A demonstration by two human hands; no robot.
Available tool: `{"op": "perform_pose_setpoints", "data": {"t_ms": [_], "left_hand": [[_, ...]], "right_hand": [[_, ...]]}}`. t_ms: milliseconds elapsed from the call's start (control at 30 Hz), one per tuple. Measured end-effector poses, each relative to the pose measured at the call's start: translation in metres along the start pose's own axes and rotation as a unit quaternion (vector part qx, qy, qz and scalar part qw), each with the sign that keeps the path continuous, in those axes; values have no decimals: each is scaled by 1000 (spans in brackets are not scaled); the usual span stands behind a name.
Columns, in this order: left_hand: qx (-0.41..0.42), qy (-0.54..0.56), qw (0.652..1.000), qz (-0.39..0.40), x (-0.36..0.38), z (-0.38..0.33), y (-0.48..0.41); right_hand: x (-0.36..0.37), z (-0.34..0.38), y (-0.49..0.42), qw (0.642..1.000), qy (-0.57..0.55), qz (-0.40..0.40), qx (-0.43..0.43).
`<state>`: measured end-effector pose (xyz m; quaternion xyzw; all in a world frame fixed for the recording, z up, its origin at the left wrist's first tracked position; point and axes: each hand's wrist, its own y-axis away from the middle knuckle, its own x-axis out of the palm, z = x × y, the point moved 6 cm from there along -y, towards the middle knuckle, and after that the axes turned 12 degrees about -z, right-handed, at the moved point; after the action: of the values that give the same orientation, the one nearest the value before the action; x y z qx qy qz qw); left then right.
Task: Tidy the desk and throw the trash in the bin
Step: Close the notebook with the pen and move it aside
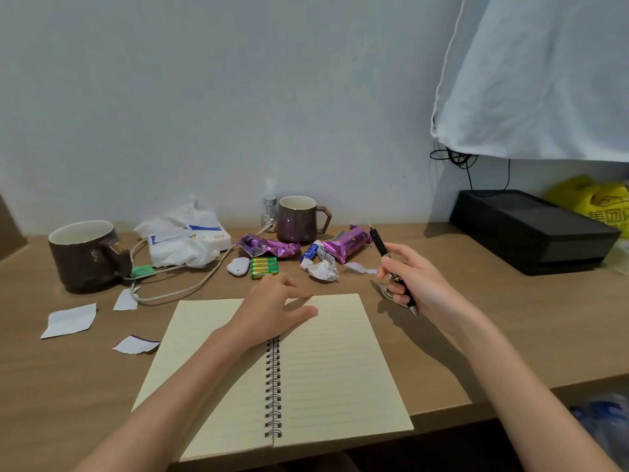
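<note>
An open spiral notebook (333, 366) with blank lined pages lies at the desk's front. My left hand (275, 304) rests flat on its top edge, fingers spread, holding nothing. My right hand (415, 277) is closed around a black pen (379, 247), lifted just right of the notebook. Behind the notebook lie two purple snack wrappers (272, 248) (347, 245), a crumpled receipt (321, 270) and a small paper scrap (357, 267). Torn paper pieces (69, 320) (136, 344) (125, 299) sit on the left.
A dark mug (85, 257) stands at left, another mug (296, 218) at the back by a small jar (269, 209). A tissue pack (187, 243), white cable (177, 287), green batteries (263, 267), white tag (237, 266) lie between. A black box (531, 229) and yellow bag (599, 202) occupy the right.
</note>
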<state>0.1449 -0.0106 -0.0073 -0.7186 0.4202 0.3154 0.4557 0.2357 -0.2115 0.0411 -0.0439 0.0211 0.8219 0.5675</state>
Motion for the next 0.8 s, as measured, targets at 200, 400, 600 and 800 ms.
{"op": "perform_pose_setpoints", "data": {"t_ms": [200,400,600,800], "left_hand": [[-15,56,998,-30,-4,-1,-1],[-57,193,979,-38,-4,-2,-1],[-61,248,967,-8,-10,-12,-17],[-78,225,971,24,-1,-25,-31]], "right_hand": [[0,-4,-2,1000,-25,-11,10],[3,0,0,997,-68,13,26],[10,9,1,999,-31,44,10],[7,17,-4,1000,21,5,-11]]}}
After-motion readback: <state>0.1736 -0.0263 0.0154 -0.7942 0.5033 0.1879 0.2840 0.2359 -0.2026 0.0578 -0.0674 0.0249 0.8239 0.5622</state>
